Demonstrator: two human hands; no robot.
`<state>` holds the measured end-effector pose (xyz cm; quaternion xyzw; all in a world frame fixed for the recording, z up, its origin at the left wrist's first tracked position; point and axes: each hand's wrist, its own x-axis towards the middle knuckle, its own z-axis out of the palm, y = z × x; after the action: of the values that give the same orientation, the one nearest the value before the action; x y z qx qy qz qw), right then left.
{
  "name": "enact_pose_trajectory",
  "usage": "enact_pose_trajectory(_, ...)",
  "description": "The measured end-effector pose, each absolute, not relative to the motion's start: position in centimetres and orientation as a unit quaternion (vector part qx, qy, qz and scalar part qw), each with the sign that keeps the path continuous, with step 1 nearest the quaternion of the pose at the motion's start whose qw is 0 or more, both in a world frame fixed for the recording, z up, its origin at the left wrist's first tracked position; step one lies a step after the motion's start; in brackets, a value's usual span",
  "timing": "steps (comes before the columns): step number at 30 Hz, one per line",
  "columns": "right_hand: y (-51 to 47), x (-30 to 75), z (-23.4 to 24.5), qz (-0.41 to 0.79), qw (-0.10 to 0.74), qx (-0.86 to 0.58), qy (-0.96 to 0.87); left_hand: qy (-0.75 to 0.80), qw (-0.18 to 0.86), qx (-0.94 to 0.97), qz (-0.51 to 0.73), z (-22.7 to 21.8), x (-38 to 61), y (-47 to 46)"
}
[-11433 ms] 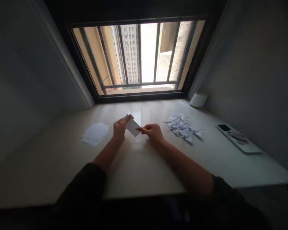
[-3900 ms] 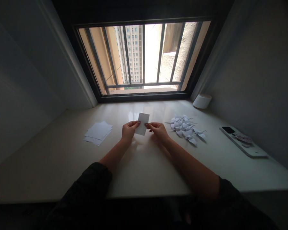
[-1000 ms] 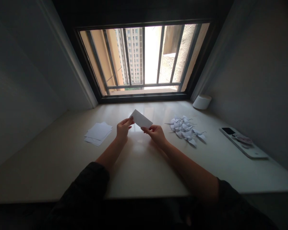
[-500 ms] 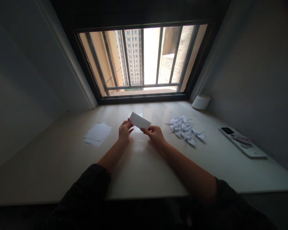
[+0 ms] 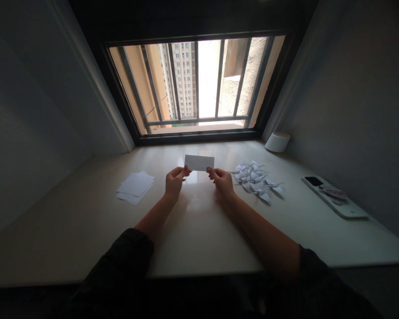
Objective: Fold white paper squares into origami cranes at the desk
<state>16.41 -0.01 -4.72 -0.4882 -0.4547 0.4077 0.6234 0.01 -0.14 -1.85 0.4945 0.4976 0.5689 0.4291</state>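
Note:
A rectangular piece of white paper (image 5: 199, 162), apparently folded, is held up level above the pale surface. My left hand (image 5: 175, 180) pinches its lower left corner between thumb and fingers. At the lower right corner, my right hand (image 5: 222, 180) grips it the same way. To the left lies a small stack of white paper sheets (image 5: 135, 185), slightly fanned. Just right of my right hand sits a cluster of several folded paper cranes (image 5: 255, 178).
The pale windowsill counter (image 5: 186, 248) runs up to a barred window (image 5: 199, 84). A white cylindrical object (image 5: 277, 142) stands at the back right corner. A phone (image 5: 352, 210) lies near the right wall, with something attached to its back.
The paper has turned from a slant to nearly level and shifted a little right. My right hand has moved right and my hands are slightly farther apart.

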Motion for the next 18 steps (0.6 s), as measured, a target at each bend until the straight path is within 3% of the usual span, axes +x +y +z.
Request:
enact_pose_trajectory(6, -0.10, 16.46, -4.51, 0.362, 0.617, -0.501, -0.487, 0.478, 0.403, 0.558, 0.546, -1.95, -0.03, -0.17)
enact_pose_trajectory(18, -0.11, 16.27, -4.95, 0.336, 0.601, -0.522, -0.504, 0.490, 0.513, 0.508, 0.488, -2.12, 0.14, -0.25)
